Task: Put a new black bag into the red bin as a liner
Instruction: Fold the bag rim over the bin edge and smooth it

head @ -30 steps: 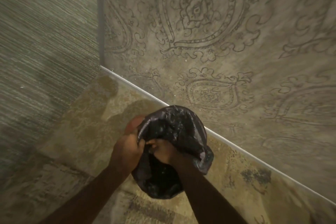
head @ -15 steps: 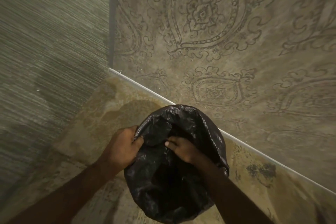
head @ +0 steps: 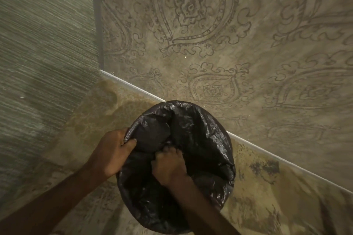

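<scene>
1. Left hand [head: 112, 150] pinches the bag [head: 200, 139] edge at the mouth's left side, thumb inside.
2. Right hand [head: 170, 166] is inside the mouth, curled shut on loose plastic.
3. Bag fills the lower middle of the frame, mouth facing up; bin hidden.
4. Next push goes straight down; right hand is nearer.

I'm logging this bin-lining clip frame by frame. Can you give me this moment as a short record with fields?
setting: patterned floor by a wall corner
black bag: opened out, draped over a round rim
red bin: not visible, hidden under the bag
left hand: grips the bag's edge on the left side
right hand: inside the bag, fist closed on the plastic
stage: liner being spread and pressed in
</scene>
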